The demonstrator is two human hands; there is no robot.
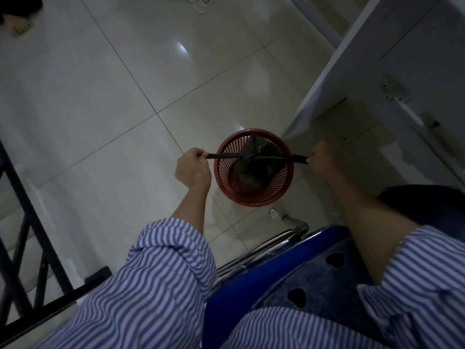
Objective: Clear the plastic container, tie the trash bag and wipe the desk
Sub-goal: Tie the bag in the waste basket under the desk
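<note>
L hand (pixel 192 170) – R hand (pixel 324 158) | both pinch trash bag (pixel 254 162) ends | in red basket (pixel 281 195)

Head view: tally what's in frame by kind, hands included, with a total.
Hands: 2, left hand and right hand, each pulling one end of the bag
Trash bag: 1, dark, inside the basket
Basket: 1, red mesh, on the floor
Chair: 1, blue
Desk: 1, white
Total: 6
</note>
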